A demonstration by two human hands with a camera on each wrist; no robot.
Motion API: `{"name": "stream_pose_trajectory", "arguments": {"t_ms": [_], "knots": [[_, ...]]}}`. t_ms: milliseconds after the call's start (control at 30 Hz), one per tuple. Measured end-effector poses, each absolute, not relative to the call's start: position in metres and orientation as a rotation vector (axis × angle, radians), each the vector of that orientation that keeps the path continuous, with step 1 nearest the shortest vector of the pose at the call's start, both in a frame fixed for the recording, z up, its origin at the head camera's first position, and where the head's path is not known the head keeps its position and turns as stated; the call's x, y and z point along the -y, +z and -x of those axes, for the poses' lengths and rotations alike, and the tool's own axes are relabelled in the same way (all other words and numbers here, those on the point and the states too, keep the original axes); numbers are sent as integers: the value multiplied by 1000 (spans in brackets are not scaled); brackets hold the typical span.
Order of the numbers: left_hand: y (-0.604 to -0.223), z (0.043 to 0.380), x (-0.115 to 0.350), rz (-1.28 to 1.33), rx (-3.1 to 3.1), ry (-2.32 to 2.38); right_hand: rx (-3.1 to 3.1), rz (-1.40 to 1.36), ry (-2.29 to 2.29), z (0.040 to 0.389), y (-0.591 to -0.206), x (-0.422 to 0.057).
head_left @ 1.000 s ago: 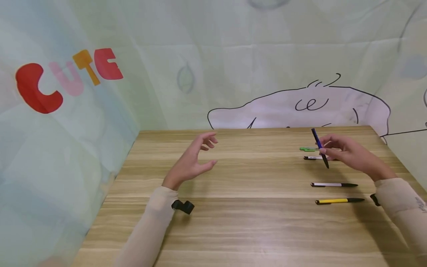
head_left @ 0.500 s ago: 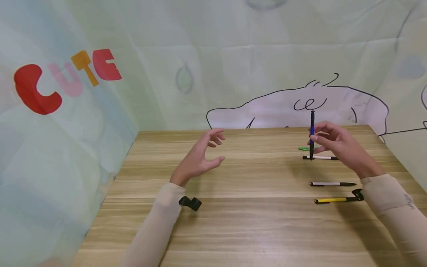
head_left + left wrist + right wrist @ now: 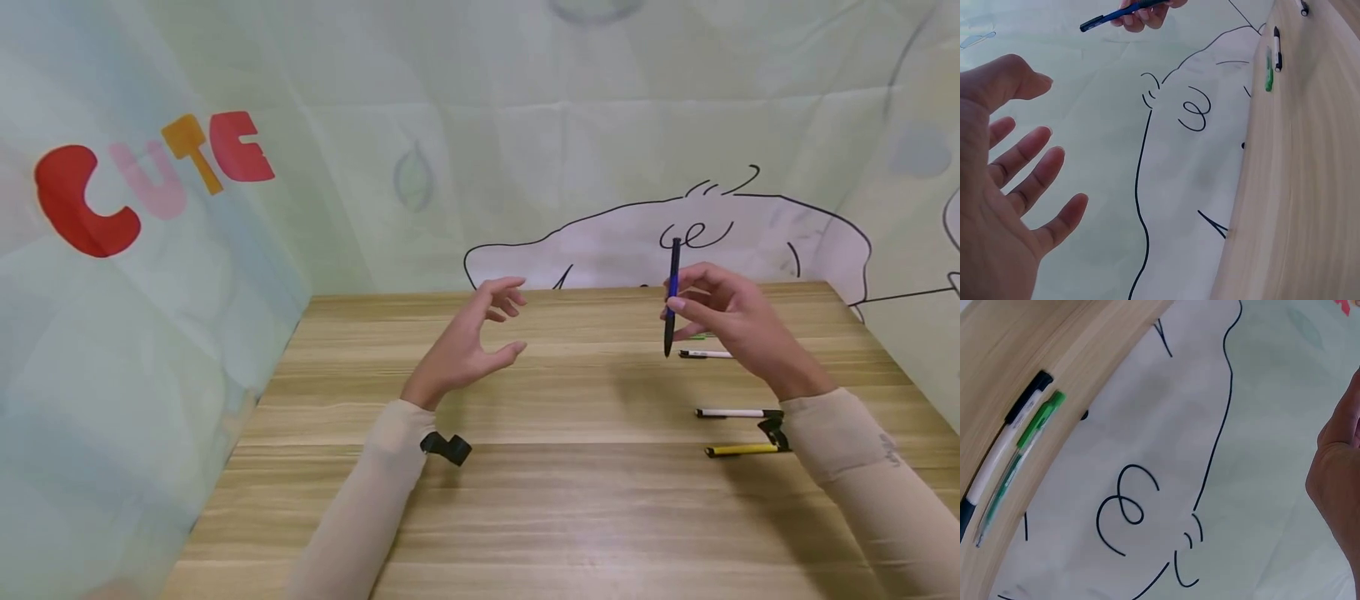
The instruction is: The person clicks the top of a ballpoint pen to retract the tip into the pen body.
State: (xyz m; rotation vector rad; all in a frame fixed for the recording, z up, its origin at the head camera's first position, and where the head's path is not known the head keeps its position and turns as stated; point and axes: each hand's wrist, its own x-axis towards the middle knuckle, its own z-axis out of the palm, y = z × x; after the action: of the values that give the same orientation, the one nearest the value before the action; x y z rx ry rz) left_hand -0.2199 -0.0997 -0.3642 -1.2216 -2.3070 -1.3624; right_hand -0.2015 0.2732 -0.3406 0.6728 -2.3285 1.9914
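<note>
My right hand (image 3: 723,321) pinches a blue and black pen (image 3: 672,292) between thumb and fingers, holding it nearly upright above the table's far right part. Facing it, my left hand (image 3: 476,342) hovers over the table with fingers spread and loosely bent, nothing in its grasp. In the left wrist view the blue pen (image 3: 1124,12) points toward the left hand (image 3: 1016,169). Behind the right hand lie a green pen (image 3: 1022,456) and a white and black pen (image 3: 1004,444), both partly covered by that hand in the head view.
Nearer on the right lie another white and black pen (image 3: 735,413) and a yellow pen (image 3: 742,451), their ends overlapped by the right wrist's black camera strap (image 3: 772,432). The wooden table (image 3: 555,508) ends at a printed cloth backdrop (image 3: 360,192).
My right hand has lifted and moved left with the blue pen, which has swung more upright. My left hand has drifted right and slightly up, narrowing the gap between them.
</note>
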Motion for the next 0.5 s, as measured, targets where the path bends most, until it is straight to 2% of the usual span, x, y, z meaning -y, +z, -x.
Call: {"name": "stream_pose_trajectory", "arguments": {"t_ms": [500], "knots": [[-346, 229, 52, 1340, 2195, -1419, 2275, -773, 2053, 201, -336, -245]]}}
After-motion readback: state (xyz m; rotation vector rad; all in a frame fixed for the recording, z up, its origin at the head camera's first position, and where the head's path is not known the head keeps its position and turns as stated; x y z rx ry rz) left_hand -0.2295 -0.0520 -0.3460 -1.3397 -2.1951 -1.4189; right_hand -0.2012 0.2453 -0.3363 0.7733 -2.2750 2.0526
